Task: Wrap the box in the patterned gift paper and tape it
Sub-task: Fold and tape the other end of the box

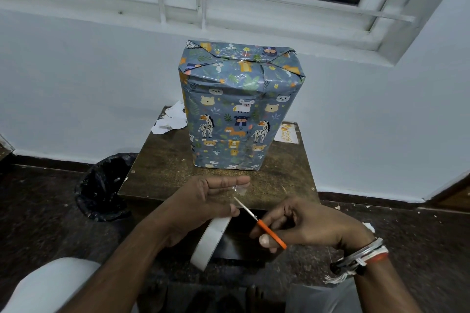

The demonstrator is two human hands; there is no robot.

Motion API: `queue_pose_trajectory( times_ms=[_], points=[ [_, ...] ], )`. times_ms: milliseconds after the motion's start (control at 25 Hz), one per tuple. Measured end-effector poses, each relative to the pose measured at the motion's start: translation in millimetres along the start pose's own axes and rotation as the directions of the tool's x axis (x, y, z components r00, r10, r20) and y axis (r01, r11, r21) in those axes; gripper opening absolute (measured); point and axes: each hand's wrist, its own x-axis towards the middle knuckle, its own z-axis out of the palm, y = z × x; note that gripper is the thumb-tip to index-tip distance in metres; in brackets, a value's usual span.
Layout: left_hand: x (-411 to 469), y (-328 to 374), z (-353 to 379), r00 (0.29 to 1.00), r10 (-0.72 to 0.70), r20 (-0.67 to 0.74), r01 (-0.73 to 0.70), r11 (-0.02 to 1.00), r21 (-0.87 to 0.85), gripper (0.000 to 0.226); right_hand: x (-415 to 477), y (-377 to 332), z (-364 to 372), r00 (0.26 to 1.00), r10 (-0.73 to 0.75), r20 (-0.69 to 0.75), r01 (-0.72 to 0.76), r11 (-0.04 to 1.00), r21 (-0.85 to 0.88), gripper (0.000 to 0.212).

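Blue-grey patterned gift paper (241, 76), printed with cartoon animals, covers every face of the box (229, 134) that you can see. The box stands upright on its short end towards the far side of the dark wooden table (162, 168). At its top the paper is folded into flaps that meet near the middle, with glossy clear tape over the join.

Your left hand (203, 201) hovers nearer you, above the table's front edge. It grasps the white tape roll (211, 241), which hangs below the palm with your thumb pressed on its upper rim. The upper fingers lie straight and point to the right. A short strip of clear tape (241, 189) runs up from the roll to your fingertips, where it sticks.

Your right hand (312, 229) grips the scissors (262, 225) by their orange handles, with the fingers curled round them. The thin blades point up and to the left, and their tips lie just beside the strip, below your left fingertips. You cannot tell whether the blades touch the tape. Both hands are close together and well apart from the box.

Torn white paper scraps (170, 119) lie at the table's far left corner, just beside the box. A pale card (287, 133) with orange print lies on the table to the right of the box. A bin (104, 185) lined with a black bag stands on the floor left of the table. Bracelets (363, 256) and threads circle your right wrist.
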Motion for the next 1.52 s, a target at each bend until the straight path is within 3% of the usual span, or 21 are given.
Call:
queue_pose_trajectory(
  times_ms=[160, 200, 320, 440, 560, 840, 920, 1080, 1200, 1280, 1360, 1400, 1440, 1480, 1520],
  points=[
    [2, -4, -3, 1.000, 0.008, 0.010, -0.008, 1.000, 0.003, 0.065, -3, 12, -6, 0.971, 0.057, -0.234, -0.094, 0.984, -0.150, 0.024],
    [2, -4, -3, 1.000, 0.019, 0.011, -0.019, 1.000, -0.002, 0.066, -1, 17, -8, 0.931, 0.083, -0.354, -0.163, 0.966, -0.202, 0.024],
    [2, -4, -4, 0.998, 0.057, 0.001, -0.057, 0.998, -0.036, 0.068, 10, 33, -18, 0.701, 0.169, -0.693, -0.474, 0.837, -0.275, 0.039],
    [4, -4, -4, 0.997, 0.076, -0.011, -0.077, 0.994, -0.072, 0.069, 30, 38, -21, 0.581, 0.207, -0.788, -0.678, 0.658, -0.327, 0.039],
    [5, -5, -2, 0.995, 0.099, -0.022, -0.100, 0.991, -0.086, 0.073, 46, 29, -14, 0.601, 0.149, -0.785, -0.704, 0.564, -0.432, 0.026],
    [-5, 0, -3, 0.986, 0.147, -0.082, -0.156, 0.981, -0.117, 0.077, 44, 16, -7, 0.642, 0.128, -0.756, -0.695, 0.513, -0.504, 0.025],
    [-8, 1, -3, 0.982, 0.162, -0.092, -0.173, 0.977, -0.122, 0.076, 41, 16, -2, 0.668, 0.113, -0.735, -0.668, 0.526, -0.526, 0.025],
    [-16, 5, -1, 0.972, 0.198, -0.124, -0.212, 0.971, -0.107, 0.078, 42, 9, 3, 0.594, 0.068, -0.801, -0.683, 0.569, -0.458, 0.022],
    [-22, 10, 2, 0.965, 0.224, -0.137, -0.239, 0.965, -0.106, 0.080, 45, 4, 3, 0.655, 0.122, -0.745, -0.664, 0.563, -0.491, 0.021],
    [-26, 14, 5, 0.961, 0.234, -0.148, -0.251, 0.962, -0.105, 0.082, 42, 3, 1, 0.644, 0.104, -0.758, -0.652, 0.594, -0.471, 0.020],
    [-30, 18, 8, 0.957, 0.246, -0.152, -0.263, 0.959, -0.104, 0.085, 37, -5, 4, 0.588, 0.031, -0.808, -0.488, 0.810, -0.324, 0.018],
    [-32, 20, 10, 0.955, 0.253, -0.152, -0.271, 0.956, -0.108, 0.086, 33, -16, 8, 0.587, 0.034, -0.809, -0.266, 0.952, -0.153, 0.016],
    [-34, 24, 13, 0.953, 0.263, -0.151, -0.281, 0.953, -0.112, 0.088, 30, -31, 13, 0.614, 0.046, -0.788, -0.002, 0.998, 0.056, 0.015],
    [-35, 28, 15, 0.950, 0.274, -0.146, -0.292, 0.950, -0.112, 0.089, 26, -48, 19, 0.647, 0.056, -0.761, 0.205, 0.948, 0.245, 0.014],
    [-36, 32, 18, 0.948, 0.283, -0.145, -0.300, 0.947, -0.113, 0.090, 22, -65, 23, 0.673, 0.053, -0.737, 0.323, 0.876, 0.358, 0.016]
  ],
)
